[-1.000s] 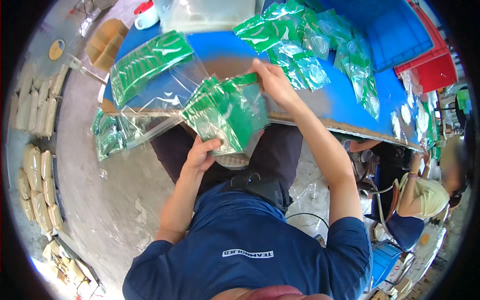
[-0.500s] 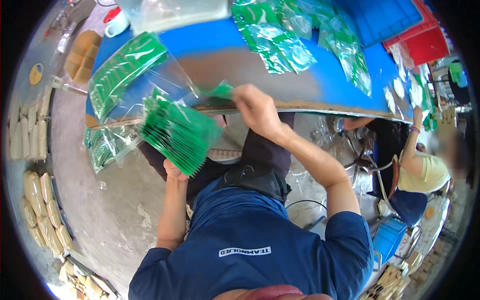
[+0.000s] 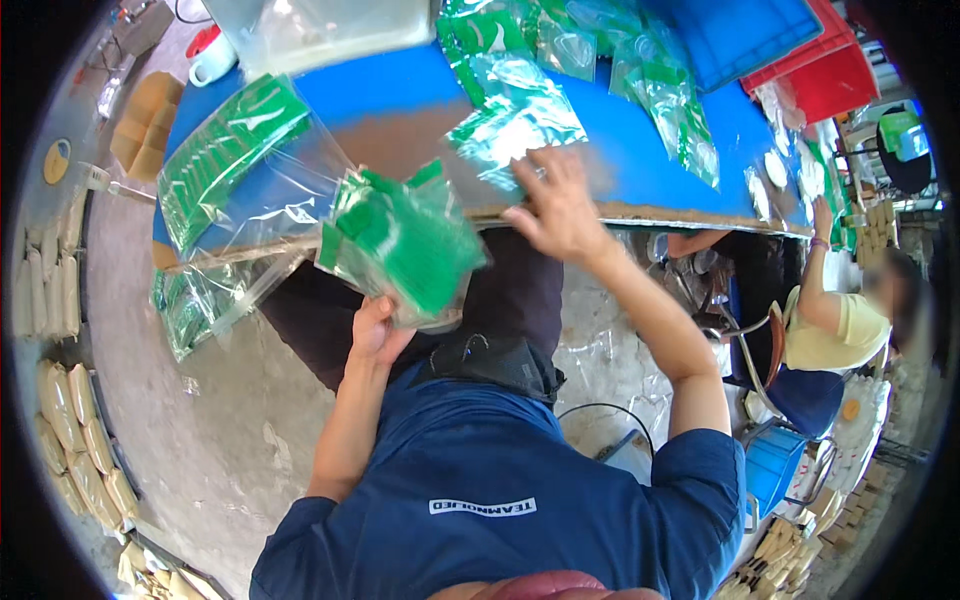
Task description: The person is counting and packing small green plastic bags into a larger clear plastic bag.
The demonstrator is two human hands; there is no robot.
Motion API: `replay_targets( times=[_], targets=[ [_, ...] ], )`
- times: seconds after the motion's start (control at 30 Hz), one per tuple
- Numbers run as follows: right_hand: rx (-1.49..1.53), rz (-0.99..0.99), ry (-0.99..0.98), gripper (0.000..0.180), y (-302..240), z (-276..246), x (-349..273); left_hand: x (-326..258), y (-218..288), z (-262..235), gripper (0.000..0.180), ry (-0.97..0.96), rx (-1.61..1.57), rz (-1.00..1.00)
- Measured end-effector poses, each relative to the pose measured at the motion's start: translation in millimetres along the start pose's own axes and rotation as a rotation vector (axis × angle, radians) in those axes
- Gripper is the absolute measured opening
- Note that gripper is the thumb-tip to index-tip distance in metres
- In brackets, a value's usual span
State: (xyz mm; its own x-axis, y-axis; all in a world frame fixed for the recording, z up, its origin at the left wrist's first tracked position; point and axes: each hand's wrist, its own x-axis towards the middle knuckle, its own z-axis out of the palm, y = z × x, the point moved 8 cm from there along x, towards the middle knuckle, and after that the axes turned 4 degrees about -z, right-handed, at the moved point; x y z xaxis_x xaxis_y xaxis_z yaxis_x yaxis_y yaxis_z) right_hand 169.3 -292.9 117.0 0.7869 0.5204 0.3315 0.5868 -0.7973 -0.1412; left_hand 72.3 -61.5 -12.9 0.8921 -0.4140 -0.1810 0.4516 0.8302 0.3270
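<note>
My left hand (image 3: 378,332) grips the lower edge of a thick stack of green-and-clear plastic packets (image 3: 415,245), held tilted above my lap in front of the table. Motion blurs the stack a little. My right hand (image 3: 562,205) is over the table's near edge with its fingers spread. Its fingertips overlap the near edge of some shiny green-and-clear packets (image 3: 522,115) lying flat; whether they touch is unclear. To the left of the stack, a large clear bag (image 3: 290,215) with a row of green packets (image 3: 235,140) lies on the table and hangs over its edge.
More green packets (image 3: 665,100) lie farther right on the blue table (image 3: 640,160). Blue and red crates (image 3: 835,75) stand at the far right, a white mug (image 3: 212,62) at the far left. A seated person (image 3: 835,335) works at the right. Tan bundles (image 3: 85,430) line the floor at left.
The stack in my left hand has swung right and turned more face-up. My right hand has moved right from beside the stack to the packets on the table, its fingers now spread.
</note>
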Motion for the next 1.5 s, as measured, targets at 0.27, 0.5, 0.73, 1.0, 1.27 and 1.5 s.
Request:
replay_targets(
  times=[0.27, 0.5, 0.73, 1.0, 1.27, 1.5],
  targets=[
    [0.200, 0.123, 0.112, 0.049, 57.2, -4.5, 32.0, 20.3, -7.3, -4.6, 0.080, 0.177, 0.002, 0.034],
    [0.181, -0.156, 0.043, 0.061, -18.5, 0.0, 17.3, -4.4, -7.2, -26.2, 0.080, -0.065, -0.098, -0.061],
    [0.641, -0.082, 0.064, 0.041, -59.3, 8.0, 23.8, 13.2, 0.5, 25.2, 0.078, 0.021, -0.038, 0.029],
    [0.870, 0.178, -0.167, 0.122, -83.3, 4.8, 42.9, 3.6, 10.9, 31.3, 0.060, 0.280, 0.314, 0.103],
    [0.877, 0.050, 0.168, 0.130, -35.6, -29.0, 78.0, 67.3, 101.9, 158.1, 0.077, -0.215, 1.752, 0.558],
    [0.982, 0.151, 0.165, 0.111, -22.0, 30.6, 73.5, 111.3, 103.8, 128.1, 0.129, -0.225, 1.170, 0.446]
  ],
)
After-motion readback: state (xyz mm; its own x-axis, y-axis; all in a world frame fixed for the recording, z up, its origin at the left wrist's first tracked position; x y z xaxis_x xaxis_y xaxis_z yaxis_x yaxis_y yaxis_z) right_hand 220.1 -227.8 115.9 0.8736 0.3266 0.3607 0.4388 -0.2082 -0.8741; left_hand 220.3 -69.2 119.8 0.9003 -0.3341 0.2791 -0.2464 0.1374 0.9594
